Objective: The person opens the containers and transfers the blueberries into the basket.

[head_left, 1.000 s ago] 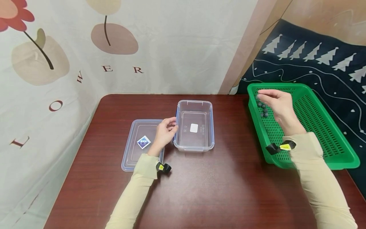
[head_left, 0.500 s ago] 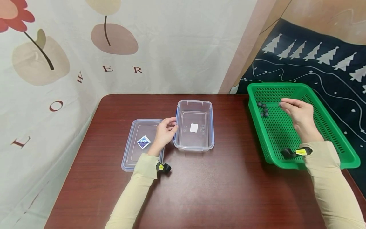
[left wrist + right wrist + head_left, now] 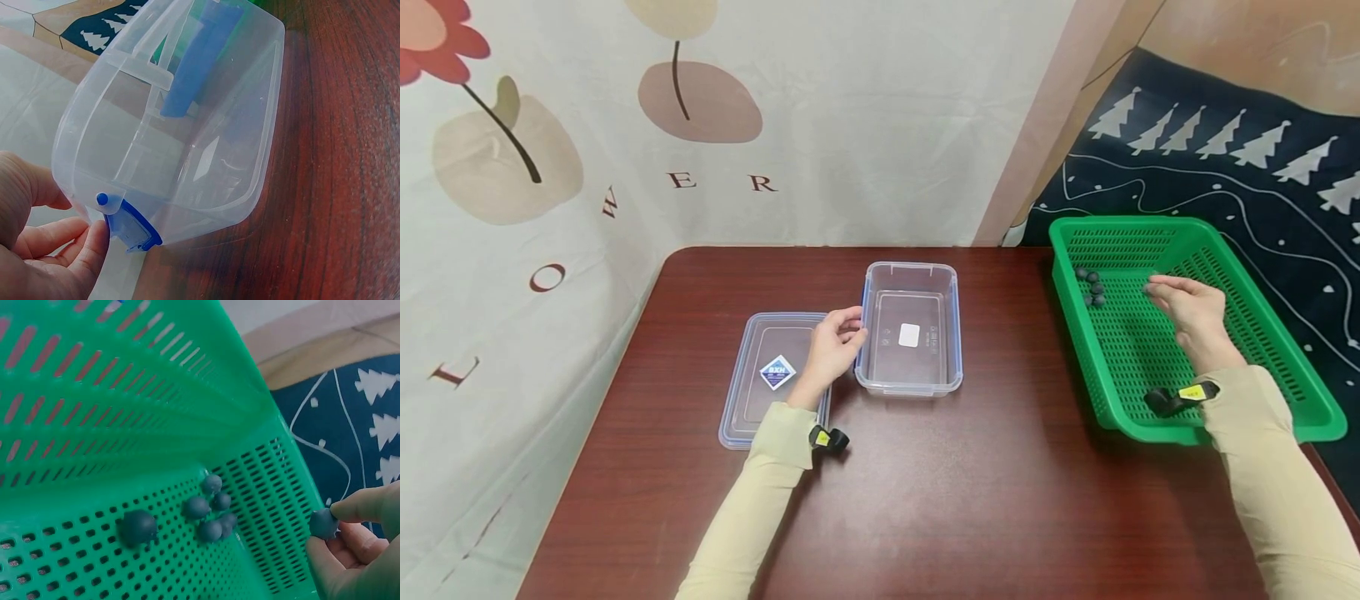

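Note:
My left hand (image 3: 833, 357) holds the left side of a clear plastic container (image 3: 910, 379), thumb and fingers at its blue clip (image 3: 134, 230). In the right wrist view, a blueberry (image 3: 324, 524) is pinched between the thumb and index finger of my right hand (image 3: 362, 550). That hand is over a green basket (image 3: 1078, 367), right of a cluster of several dark blueberries (image 3: 1097, 289) on the basket floor. Another blueberry (image 3: 137, 528) lies apart from the cluster in the right wrist view; I cannot pick it out in the head view.
A clear lid (image 3: 745, 400) with a blue rim and a diamond sticker lies flat on the brown table (image 3: 970, 500), partly under my left hand and forearm. Behind the table hangs a pale printed cloth (image 3: 880, 150). Dark cloth with white trees (image 3: 1195, 167) lies behind the basket.
My right hand has moved right and slightly nearer across the basket, away from the blueberry cluster, with a blueberry at its fingertips. The left hand and the container have stayed in place.

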Demonstrator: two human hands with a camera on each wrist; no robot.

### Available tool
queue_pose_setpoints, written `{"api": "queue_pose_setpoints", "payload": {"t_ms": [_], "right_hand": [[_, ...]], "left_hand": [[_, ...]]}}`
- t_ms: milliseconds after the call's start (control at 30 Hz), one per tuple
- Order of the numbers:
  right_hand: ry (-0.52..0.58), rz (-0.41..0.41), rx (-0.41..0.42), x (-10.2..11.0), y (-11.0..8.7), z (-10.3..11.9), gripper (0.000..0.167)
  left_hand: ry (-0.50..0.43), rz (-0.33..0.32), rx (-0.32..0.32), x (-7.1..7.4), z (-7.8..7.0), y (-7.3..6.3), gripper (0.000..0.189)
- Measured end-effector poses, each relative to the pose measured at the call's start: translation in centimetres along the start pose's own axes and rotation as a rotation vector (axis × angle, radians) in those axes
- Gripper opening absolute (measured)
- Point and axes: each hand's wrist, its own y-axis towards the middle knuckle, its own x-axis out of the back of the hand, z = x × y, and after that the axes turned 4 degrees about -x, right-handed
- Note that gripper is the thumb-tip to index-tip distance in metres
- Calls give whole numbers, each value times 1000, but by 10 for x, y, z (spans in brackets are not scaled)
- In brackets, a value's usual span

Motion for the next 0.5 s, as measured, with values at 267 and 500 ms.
{"api": "queue_pose_setpoints", "payload": {"t_ms": [267, 500], "right_hand": [[58, 16, -51, -19, -30, 16, 21], [37, -31, -66, -20, -31, 15, 16]], "left_hand": [[-7, 2, -9, 0, 2, 0, 33], [-10, 1, -13, 0, 2, -1, 33]]}}
